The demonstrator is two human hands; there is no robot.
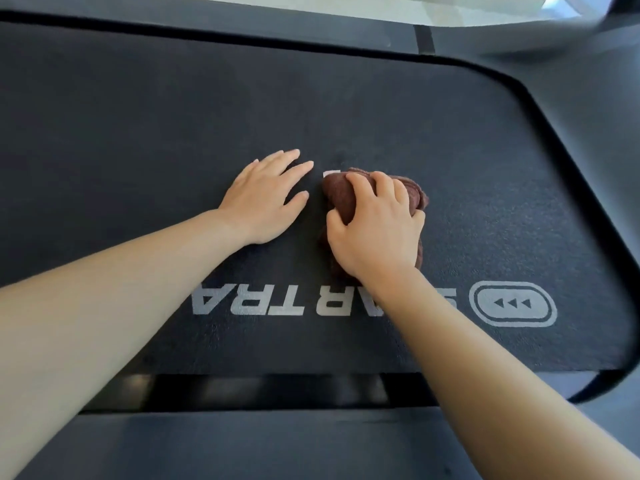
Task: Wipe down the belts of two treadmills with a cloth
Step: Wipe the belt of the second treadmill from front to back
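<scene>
Gripped by curled right hand [377,230]: bunched cloth [341,199], on the belt [173,116], long axis running near to far. Pressed flat just beside it, fingers straight: left hand [265,200].

A dark grey, matte plastic end cover [588,116] curves round the right of the view. From its upper end a long dark grey side rail [311,24] runs left, crossed near the cover by a narrow black band [424,39]. Beyond that rail lies pale floor [346,5]. Above the cover is a blurred pale shape [588,15]. From the cover's lower end a second dark grey rail [242,445] runs left, with a glossy black strip [270,391] along its far edge.
</scene>
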